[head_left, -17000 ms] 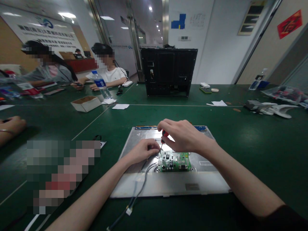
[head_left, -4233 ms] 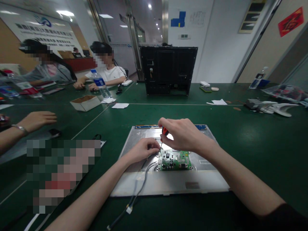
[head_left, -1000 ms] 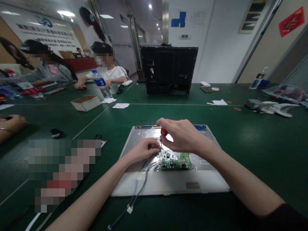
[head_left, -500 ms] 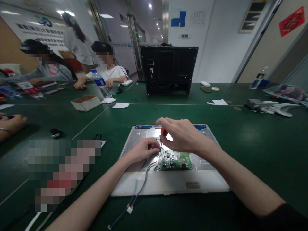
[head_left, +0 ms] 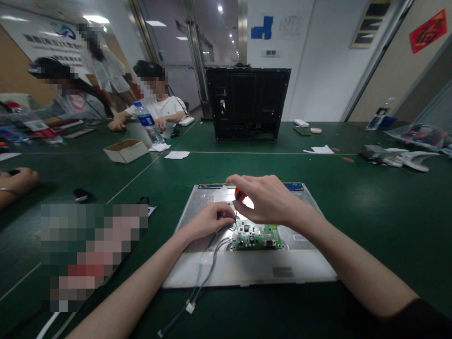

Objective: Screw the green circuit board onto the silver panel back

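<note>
I'd keep the red screwdriver [head_left: 239, 194] upright, pressing lightly at the green board's [head_left: 259, 235] corner — right hand's [head_left: 268, 197] fingers clamped on it, left hand [head_left: 209, 219] (pinching something? can't tell) just beside.

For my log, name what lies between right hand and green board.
In the head view, the screwdriver: its shaft runs from the right hand down toward the green board.

A green surface [head_left: 374, 212] bears a metal panel [head_left: 247, 272] under the right hand [head_left: 264, 198], a black casing [head_left: 247, 103] beyond. An open box [head_left: 126, 153] sits farther off, left of the left hand [head_left: 213, 217].
</note>
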`<state>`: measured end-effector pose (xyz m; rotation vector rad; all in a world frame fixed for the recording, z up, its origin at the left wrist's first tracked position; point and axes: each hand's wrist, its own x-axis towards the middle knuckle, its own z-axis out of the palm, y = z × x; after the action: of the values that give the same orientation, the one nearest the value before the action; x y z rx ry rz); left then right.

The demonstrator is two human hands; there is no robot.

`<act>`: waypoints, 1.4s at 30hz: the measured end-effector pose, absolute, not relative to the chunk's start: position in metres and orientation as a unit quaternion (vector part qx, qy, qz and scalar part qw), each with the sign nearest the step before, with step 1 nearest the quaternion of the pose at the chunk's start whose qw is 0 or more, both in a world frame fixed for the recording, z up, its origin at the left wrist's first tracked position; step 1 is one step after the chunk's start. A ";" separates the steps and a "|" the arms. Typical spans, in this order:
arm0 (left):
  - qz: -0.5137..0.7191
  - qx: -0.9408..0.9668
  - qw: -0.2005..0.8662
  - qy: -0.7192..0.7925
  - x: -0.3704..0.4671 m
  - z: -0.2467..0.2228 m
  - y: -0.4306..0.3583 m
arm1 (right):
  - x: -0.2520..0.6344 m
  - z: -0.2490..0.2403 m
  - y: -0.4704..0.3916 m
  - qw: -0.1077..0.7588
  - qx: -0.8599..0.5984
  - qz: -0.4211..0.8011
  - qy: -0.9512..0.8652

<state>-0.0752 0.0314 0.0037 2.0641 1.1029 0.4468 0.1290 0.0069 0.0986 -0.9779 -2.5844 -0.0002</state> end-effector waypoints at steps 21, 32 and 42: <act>0.164 0.801 0.376 0.436 -0.075 0.003 0.031 | 0.128 0.099 0.008 0.187 -0.357 0.014 -0.915; 0.164 0.791 0.373 0.456 -0.074 0.005 0.030 | 0.129 0.096 0.012 0.177 -0.362 0.000 -0.915; 0.180 0.803 0.380 0.423 -0.077 -0.001 0.033 | 0.129 0.100 0.006 0.185 -0.352 0.022 -0.917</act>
<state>-0.0772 0.0329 -0.0010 2.0496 1.0789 0.4607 0.1286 0.0063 0.1002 -0.9930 -2.5842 0.0607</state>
